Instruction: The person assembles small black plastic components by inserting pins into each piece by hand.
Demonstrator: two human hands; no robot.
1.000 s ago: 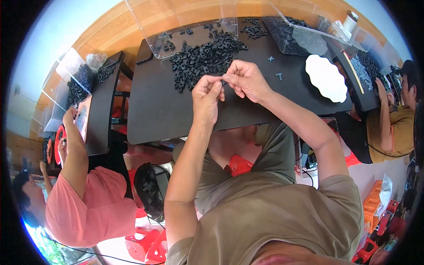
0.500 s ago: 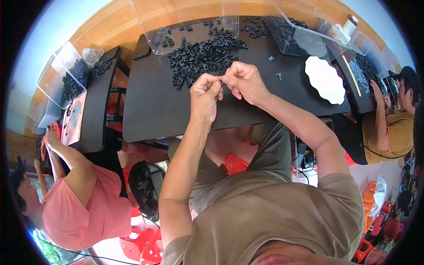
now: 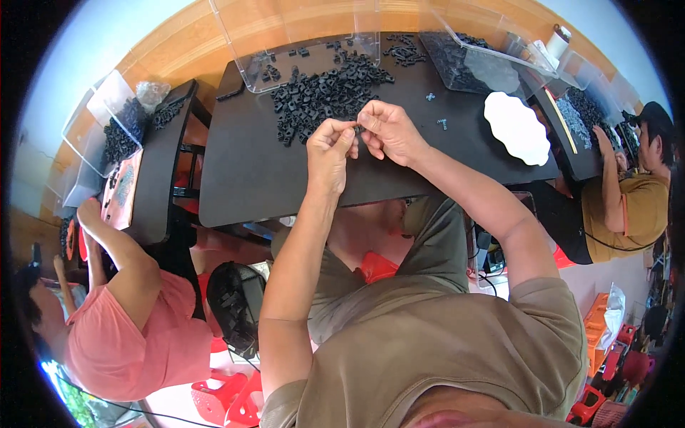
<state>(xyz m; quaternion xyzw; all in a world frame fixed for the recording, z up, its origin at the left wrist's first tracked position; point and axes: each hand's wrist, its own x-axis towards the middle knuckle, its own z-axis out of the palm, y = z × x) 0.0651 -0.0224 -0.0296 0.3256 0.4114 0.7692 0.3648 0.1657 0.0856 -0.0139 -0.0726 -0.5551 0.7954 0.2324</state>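
My left hand (image 3: 330, 155) and my right hand (image 3: 392, 133) meet over the near side of the dark table, fingertips pinched together. Between them shows a bit of a small dark part (image 3: 359, 130), mostly covered by the fingers. Just beyond my hands spreads a heap of small black plastic parts (image 3: 314, 100). To the right of my right hand lie two little clusters of small metal pieces, which look like screws: a nearer cluster (image 3: 442, 124) and a farther cluster (image 3: 430, 96).
A white scalloped tray (image 3: 517, 130) lies on the table's right side. Clear plastic bins (image 3: 257, 87) stand along the far edge. One person in pink (image 3: 150, 328) sits at left, another in mustard (image 3: 617, 221) at right. A black bag (image 3: 234, 307) is beside my left arm.
My right fingers have shifted slightly against the left fingertips, and a dark bit now shows between them. The table scene has slid a little left in view.
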